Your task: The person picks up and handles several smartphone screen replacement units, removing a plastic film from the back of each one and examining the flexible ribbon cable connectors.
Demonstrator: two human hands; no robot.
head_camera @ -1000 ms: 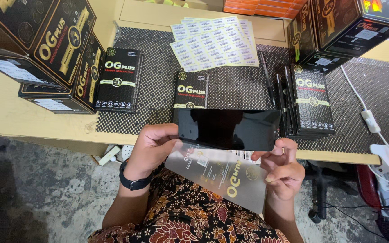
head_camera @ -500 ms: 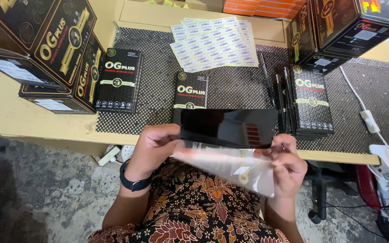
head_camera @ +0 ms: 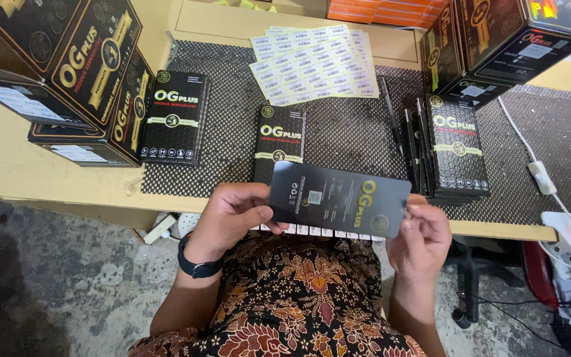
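Note:
A flat black rectangular sleeve [head_camera: 338,199] with gold and white print is held level between both hands, just in front of the table's edge and above my lap. My left hand [head_camera: 232,215], with a dark watch on the wrist, grips its left end. My right hand [head_camera: 421,241] pinches its right end from below. A strip of small white stickers [head_camera: 318,232] shows just under the sleeve's lower edge. Right behind the sleeve, a matching small black box [head_camera: 280,142] lies on the dark woven mat [head_camera: 345,139].
Another black box [head_camera: 173,118] lies at the mat's left. A row of upright boxes [head_camera: 454,152] stands at the right. Sheets of white labels [head_camera: 315,65] lie at the back. Large black cartons [head_camera: 67,73] are stacked left, more cartons [head_camera: 497,46] right. A white cable [head_camera: 536,175] crosses the right side.
The glossy dark panel and clear printed bag seen earlier have given way to a matte black printed sleeve held flat. Both hands stay at its ends.

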